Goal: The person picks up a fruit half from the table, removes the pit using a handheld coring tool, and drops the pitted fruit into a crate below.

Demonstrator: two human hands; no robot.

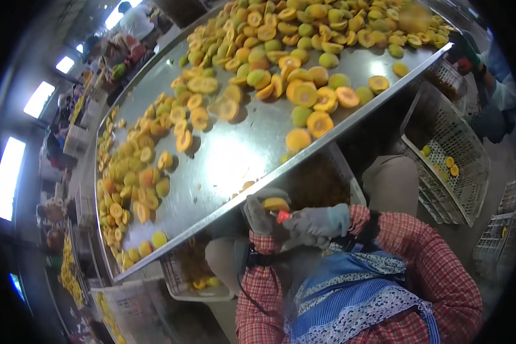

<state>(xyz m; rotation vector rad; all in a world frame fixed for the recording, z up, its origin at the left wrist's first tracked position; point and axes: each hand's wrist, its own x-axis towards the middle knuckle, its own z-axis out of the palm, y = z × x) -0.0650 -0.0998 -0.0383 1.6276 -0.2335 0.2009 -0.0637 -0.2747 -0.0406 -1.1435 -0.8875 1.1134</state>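
Note:
My left hand (257, 214), in a grey glove, is closed around a yellow peach half (276, 204) just below the near edge of the metal table. Close beside it, my right hand (318, 223), also gloved in grey, grips a small tool with a red handle (282, 216). The tool's working end points at the peach and is too small to make out. On the metal table (212, 189) in front of me lie many halved yellow peaches (304, 94), some cut side up, heaped at the far side and along the left.
Under the table edge stands a crate (350, 172) with dark contents, and another crate (198, 295) holds some fruit. A plastic crate (441, 157) with a few peach pieces is at right. A co-worker's gloved hand (464, 54) is at the table's far right corner. Other people work at left.

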